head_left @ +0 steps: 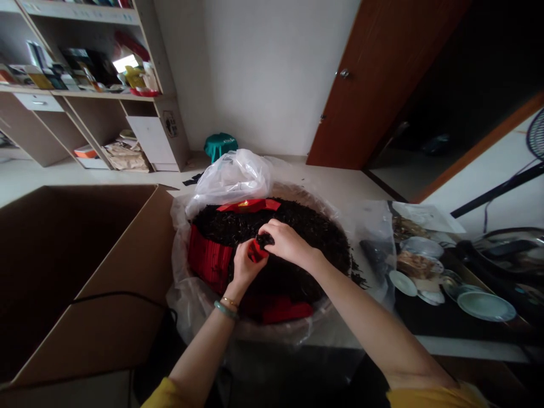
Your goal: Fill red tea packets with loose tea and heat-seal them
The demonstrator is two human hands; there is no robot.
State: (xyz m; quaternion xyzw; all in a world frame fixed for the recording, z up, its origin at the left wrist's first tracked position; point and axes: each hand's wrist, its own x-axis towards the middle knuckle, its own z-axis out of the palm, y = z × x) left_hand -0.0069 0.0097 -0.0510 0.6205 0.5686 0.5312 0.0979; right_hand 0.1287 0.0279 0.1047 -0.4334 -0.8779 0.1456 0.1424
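Observation:
My left hand is closed round a small red packet, its mouth turned up. Right beside it, my right hand pinches a clump of dark dried leaves at that mouth. Both are above a round container lined with clear plastic, which holds a heap of the same dark leaves, probably loose tea. A stack of flat red packets lies on the heap at left. More red packets lie at the near side, partly in shadow, and a red packet with a gold mark lies at the far side.
A large open cardboard box stands to the left. At right a dark table holds pale dishes. Bunched clear plastic rises behind the container, with a teal covered stool beyond. Shelves and a brown door are farther back.

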